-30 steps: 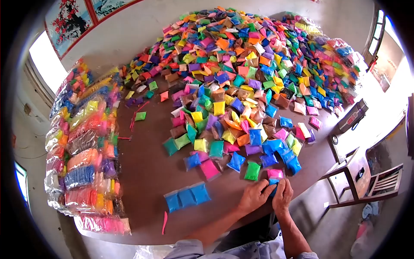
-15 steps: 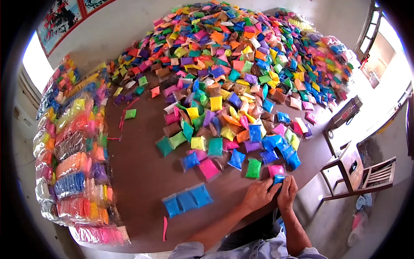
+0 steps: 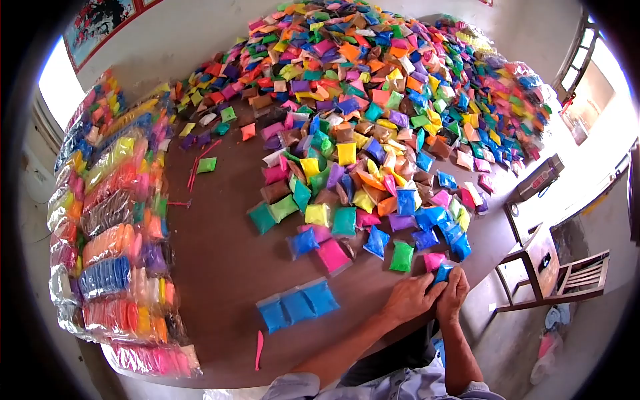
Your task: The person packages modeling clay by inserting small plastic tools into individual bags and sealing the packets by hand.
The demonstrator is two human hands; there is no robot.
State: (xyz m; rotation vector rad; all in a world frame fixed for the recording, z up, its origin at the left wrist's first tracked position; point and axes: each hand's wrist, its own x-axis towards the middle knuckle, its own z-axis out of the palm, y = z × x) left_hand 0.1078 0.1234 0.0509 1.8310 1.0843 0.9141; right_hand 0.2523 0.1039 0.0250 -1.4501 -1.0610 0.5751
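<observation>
Near the table's front right edge, my left hand (image 3: pixel 415 297) and my right hand (image 3: pixel 453 293) meet around a small blue packet (image 3: pixel 443 272), fingers closed on it from both sides. Its lower part is hidden by my fingers. Just beyond it lies a pink packet (image 3: pixel 435 261), with a green packet (image 3: pixel 402 256) to its left. Three joined blue packets (image 3: pixel 298 306) lie flat in a row, left of my hands. A pink plastic strip (image 3: pixel 259 350) lies near the front edge.
A large heap of coloured packets (image 3: pixel 360 87) covers the back of the brown table (image 3: pixel 220 267). Bundled packets in clear bags (image 3: pixel 107 277) are stacked along the left. A dark cylindrical object (image 3: pixel 539 179) is at the right edge, and a wooden chair (image 3: pixel 583 277) stands beyond.
Both hands have shifted slightly right in the view, still holding the blue packet. The view itself has moved a little. The packets on the table look unchanged.
</observation>
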